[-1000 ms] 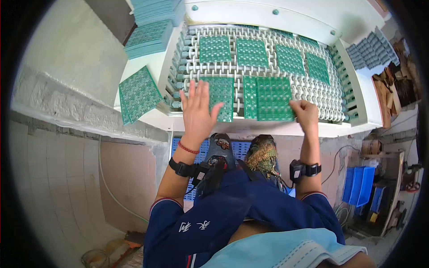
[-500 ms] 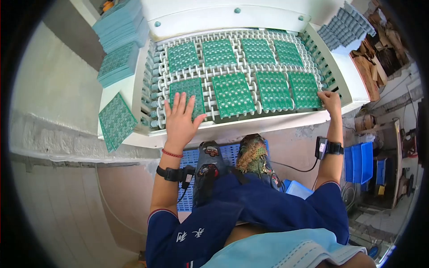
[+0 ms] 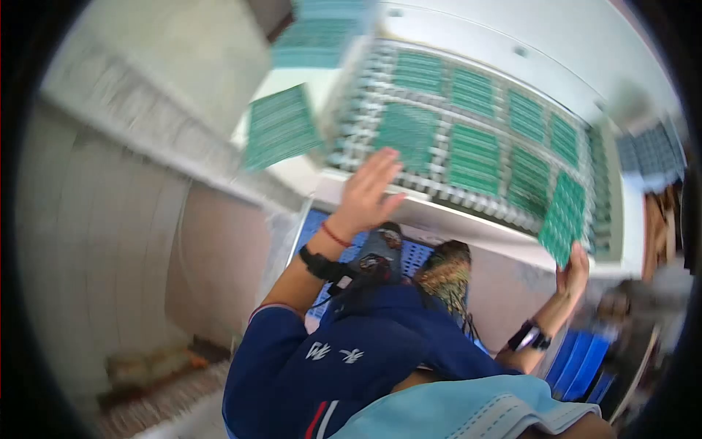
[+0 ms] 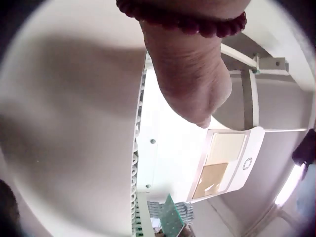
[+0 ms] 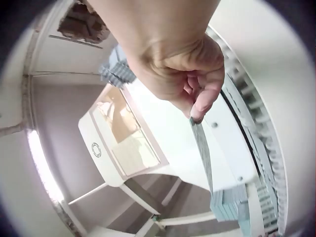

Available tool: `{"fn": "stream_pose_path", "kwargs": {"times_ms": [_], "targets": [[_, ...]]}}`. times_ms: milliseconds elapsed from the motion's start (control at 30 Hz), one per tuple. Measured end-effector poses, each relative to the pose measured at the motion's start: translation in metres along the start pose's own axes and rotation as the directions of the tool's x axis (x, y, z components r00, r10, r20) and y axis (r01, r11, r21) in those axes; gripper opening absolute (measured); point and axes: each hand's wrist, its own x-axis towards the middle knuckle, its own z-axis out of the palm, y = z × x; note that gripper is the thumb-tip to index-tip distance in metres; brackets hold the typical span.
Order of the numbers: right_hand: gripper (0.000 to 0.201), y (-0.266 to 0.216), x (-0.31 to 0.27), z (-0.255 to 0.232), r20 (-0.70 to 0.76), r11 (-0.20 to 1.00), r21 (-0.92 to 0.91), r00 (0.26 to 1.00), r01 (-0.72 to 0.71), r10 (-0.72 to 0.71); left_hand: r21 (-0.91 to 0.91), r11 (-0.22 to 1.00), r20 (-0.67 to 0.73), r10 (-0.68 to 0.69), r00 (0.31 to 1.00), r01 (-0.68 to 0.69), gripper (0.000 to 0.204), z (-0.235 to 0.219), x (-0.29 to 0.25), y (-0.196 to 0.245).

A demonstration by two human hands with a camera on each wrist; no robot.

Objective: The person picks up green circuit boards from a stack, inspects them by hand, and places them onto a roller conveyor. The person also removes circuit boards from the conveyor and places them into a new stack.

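Observation:
In the head view my right hand (image 3: pixel 574 272) pinches the lower end of a green circuit board (image 3: pixel 564 218), tilted up at the right end of the roller bed. The right wrist view has that board (image 5: pixel 203 153) nearly edge-on, gripped between thumb and fingers of the right hand (image 5: pixel 185 74). My left hand (image 3: pixel 371 192), fingers extended, is at the lower left corner of a front-row board (image 3: pixel 407 135); whether it touches is unclear. From the left wrist view, the left hand (image 4: pixel 190 84) shows only in part. Two rows of boards lie on the white rollers (image 3: pixel 356 139).
Boards (image 3: pixel 281 128) lie on the ledge left of the rollers, with tall board stacks (image 3: pixel 314 40) behind. Grey stacked pieces (image 3: pixel 651 155) stand at the right. The machine's white front rail (image 3: pixel 439 212) runs before me, and blue crates (image 3: pixel 578 364) sit lower right.
The right hand has lifted a board from the front row's right end, tilting it. The left hand has shifted slightly toward the board's near left corner. The head view has swung and blurred.

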Motion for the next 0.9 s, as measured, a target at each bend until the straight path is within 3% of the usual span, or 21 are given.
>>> {"fn": "stream_pose_path", "kwargs": {"times_ms": [33,67,100,133,167,200,233,333,400,433,567,633,767,900], "targets": [[0.020,0.001,-0.003,0.014,0.100,0.998,-0.006,0.993,-0.060,0.060,-0.013,1.000,-0.035,-0.004,0.999,0.004,0.050,-0.012,-0.004,0.002],[0.020,0.012,0.002,0.020,0.223,0.995,0.055,0.973,-0.079,0.065,-0.074,0.985,-0.066,-0.158,0.985,0.153,0.045,-0.026,-0.017,0.002],[0.017,0.013,-0.004,0.051,0.188,0.995,0.067,0.980,-0.077,0.063,-0.157,0.948,-0.090,-0.293,0.952,0.277,0.041,-0.035,-0.029,0.003],[0.017,0.024,0.006,0.053,0.237,0.996,0.026,0.969,-0.084,0.075,-0.254,0.889,-0.101,-0.417,0.903,0.382,0.036,-0.041,-0.038,0.003],[0.016,0.034,0.014,0.053,0.275,0.996,-0.015,0.958,-0.082,0.083,-0.454,0.765,-0.160,-0.575,0.802,0.458,0.036,-0.050,-0.044,-0.001],[0.014,0.021,-0.007,0.117,0.148,0.998,-0.028,0.987,-0.053,0.056,-0.644,0.598,-0.164,-0.717,0.678,0.477,0.037,-0.058,-0.051,-0.008],[0.015,0.026,0.000,0.132,0.173,0.998,-0.040,0.983,-0.049,0.055,-0.803,0.400,-0.125,-0.837,0.533,0.441,0.040,-0.070,-0.058,-0.011],[0.016,0.040,0.014,0.177,0.281,0.994,-0.090,0.956,-0.066,0.089,-0.929,0.190,-0.065,-0.929,0.366,0.318,0.054,-0.113,-0.057,-0.028],[0.017,0.037,0.011,0.235,0.391,0.987,-0.121,0.909,-0.105,0.145,-0.933,0.105,0.011,-0.948,0.318,0.345,0.057,-0.135,-0.051,-0.042],[0.018,0.037,0.009,0.264,0.443,0.985,-0.130,0.882,-0.116,0.162,-0.932,0.060,0.052,-0.954,0.296,0.357,0.058,-0.143,-0.045,-0.045],[0.023,0.039,-0.003,0.367,0.607,0.968,-0.193,0.755,-0.163,0.248,-0.894,0.030,0.140,-0.929,0.341,0.447,0.051,-0.157,-0.025,-0.050],[0.025,0.067,0.012,0.400,0.702,0.955,-0.220,0.648,-0.198,0.296,-0.894,0.024,0.150,-0.925,0.349,0.447,0.047,-0.158,-0.023,-0.053],[0.034,0.080,-0.004,0.445,0.684,0.909,-0.398,0.620,-0.124,0.384,-0.913,0.001,0.159,-0.921,0.357,0.408,0.041,-0.158,-0.020,-0.054],[0.038,0.079,-0.013,0.456,0.661,0.875,-0.478,0.628,-0.070,0.411,-0.890,0.075,0.117,-0.915,0.386,0.449,0.039,-0.153,-0.021,-0.050]]}}
